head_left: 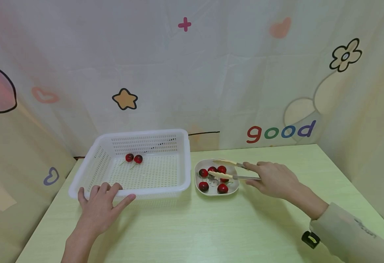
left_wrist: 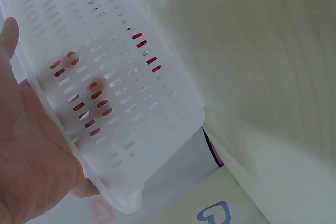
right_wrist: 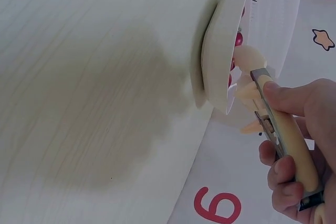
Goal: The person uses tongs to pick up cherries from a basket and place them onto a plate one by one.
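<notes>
Gripping the near rim of a white slotted basket (head_left: 184, 164) at left on the pale desk (head_left: 179, 226), the left grip (head_left: 98, 209) is bent over the edge with its fingertips inside. Farther to the right, beige-tipped tongs (head_left: 221, 176) are held in the curled right grip (head_left: 274, 179), their arms spread over a small white dish (head_left: 213, 191) where six dark-red cherries (head_left: 222, 188) are seen; whether any are touched by the tips cannot be told. Toward the basket's far left, two stemmed cherries (head_left: 138, 159) are set side by side, and behind the desk a printed curtain (head_left: 165, 73) is hung.
</notes>
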`<state>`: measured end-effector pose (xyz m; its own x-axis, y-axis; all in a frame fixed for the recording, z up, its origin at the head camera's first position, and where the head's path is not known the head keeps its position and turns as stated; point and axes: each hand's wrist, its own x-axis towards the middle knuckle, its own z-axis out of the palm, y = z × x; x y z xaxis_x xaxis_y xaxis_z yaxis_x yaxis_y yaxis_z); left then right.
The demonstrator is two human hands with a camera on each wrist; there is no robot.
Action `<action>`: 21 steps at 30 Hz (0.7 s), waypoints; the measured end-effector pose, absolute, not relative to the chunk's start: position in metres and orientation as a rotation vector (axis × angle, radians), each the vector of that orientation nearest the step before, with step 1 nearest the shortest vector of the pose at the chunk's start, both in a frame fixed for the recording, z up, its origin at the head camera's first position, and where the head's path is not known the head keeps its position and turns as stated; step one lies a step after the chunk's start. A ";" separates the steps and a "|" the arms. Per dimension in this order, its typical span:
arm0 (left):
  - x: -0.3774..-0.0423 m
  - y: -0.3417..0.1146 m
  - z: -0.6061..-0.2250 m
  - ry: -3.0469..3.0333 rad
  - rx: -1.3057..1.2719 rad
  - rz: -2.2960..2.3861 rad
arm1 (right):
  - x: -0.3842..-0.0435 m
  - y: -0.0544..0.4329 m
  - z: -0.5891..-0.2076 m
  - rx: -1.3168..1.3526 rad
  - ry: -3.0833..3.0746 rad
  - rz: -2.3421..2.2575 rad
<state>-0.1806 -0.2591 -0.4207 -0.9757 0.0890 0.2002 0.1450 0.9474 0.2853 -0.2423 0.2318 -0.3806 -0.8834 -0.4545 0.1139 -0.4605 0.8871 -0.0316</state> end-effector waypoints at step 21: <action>-0.180 -0.259 -0.420 -2.914 -0.177 -0.440 | -0.251 0.222 -0.374 0.701 -2.928 0.277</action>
